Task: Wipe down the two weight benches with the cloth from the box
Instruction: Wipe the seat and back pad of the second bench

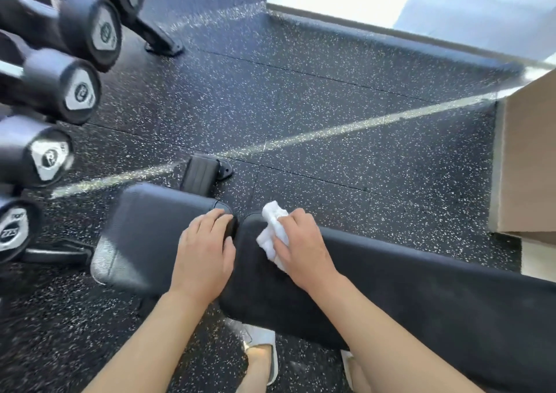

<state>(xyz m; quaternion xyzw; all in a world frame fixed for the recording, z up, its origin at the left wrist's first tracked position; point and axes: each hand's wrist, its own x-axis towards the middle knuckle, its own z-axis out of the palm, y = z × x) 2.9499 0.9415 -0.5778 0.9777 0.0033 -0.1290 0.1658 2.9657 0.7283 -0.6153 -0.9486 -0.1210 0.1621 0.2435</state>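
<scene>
A black padded weight bench lies across the lower middle of the head view, made of a short seat pad (144,233) on the left and a long back pad (421,284) stretching to the right. My right hand (304,245) presses a crumpled white cloth (273,236) onto the near-left end of the long pad. My left hand (204,254) rests flat on the right edge of the seat pad, fingers over the gap between the pads. A cardboard box (529,164) stands at the right edge. Only one bench is in view.
A rack of black dumbbells (63,92) fills the left side, with its foot (162,42) on the speckled rubber floor (301,107). The bench's foot roller (200,174) sits beyond the seat pad. My slippered feet (261,350) stand under the bench. A bright wall base runs along the top right.
</scene>
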